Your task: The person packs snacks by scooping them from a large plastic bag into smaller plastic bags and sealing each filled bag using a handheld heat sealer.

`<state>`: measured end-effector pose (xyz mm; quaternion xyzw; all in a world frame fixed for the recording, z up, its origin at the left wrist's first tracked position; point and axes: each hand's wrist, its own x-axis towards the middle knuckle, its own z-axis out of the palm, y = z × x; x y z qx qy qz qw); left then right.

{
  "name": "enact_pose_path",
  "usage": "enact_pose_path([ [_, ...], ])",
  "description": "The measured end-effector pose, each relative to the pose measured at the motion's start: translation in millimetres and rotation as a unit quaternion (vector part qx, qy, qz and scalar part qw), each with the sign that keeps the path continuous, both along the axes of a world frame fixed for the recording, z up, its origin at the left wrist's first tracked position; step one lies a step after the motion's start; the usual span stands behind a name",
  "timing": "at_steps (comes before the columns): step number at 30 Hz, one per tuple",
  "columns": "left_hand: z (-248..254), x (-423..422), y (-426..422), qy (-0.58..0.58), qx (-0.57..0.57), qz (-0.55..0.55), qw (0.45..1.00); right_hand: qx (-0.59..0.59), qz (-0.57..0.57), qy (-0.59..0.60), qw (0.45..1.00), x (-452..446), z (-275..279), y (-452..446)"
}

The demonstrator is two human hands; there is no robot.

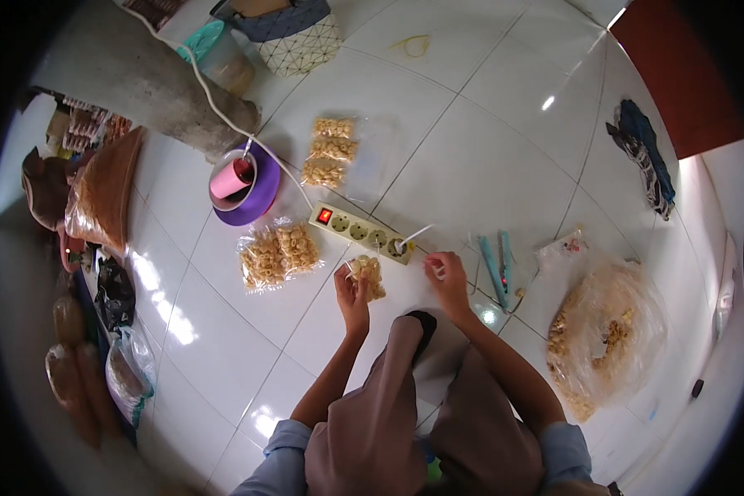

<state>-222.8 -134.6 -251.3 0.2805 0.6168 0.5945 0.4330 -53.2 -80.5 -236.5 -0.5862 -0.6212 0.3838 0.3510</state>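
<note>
My left hand (354, 296) is closed on a small clear packet of pale snacks (369, 277), holding it by its left side above the floor. My right hand (448, 283) is loosely curled with its fingers a little apart, and no object shows in it. Just right of that hand lies a teal hair straightener (494, 271), its two arms spread in a V and a small red light lit. A cream power strip (360, 231) with a glowing red switch and a plugged-in white cord lies beyond both hands.
Filled snack packs (278, 255) lie left of my left hand, and another row of packs (331, 153) farther away. A big clear bag of snacks (608, 331) sits at right. A purple dish (260, 194) bears a bowl with a pink cup (230, 178). A white cable crosses the floor.
</note>
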Motion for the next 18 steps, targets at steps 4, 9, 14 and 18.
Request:
enact_pose_path([
  [4, -12, 2, 21, 0.003, -0.022, 0.066, 0.998, 0.105, 0.065, -0.096, 0.988, -33, -14, 19],
  [9, -32, 19, 42, 0.101, -0.040, 0.089, 0.990, 0.066, 0.075, -0.212, 0.972, -46, -24, 41],
  [14, -17, 31, 51, 0.191, -0.107, 0.058, 0.974, 0.073, 0.076, -0.221, 0.970, -50, -24, 40],
  [18, -16, 29, 54, 0.203, -0.123, 0.051, 0.970, 0.072, 0.065, -0.210, 0.973, -53, -25, 40],
])
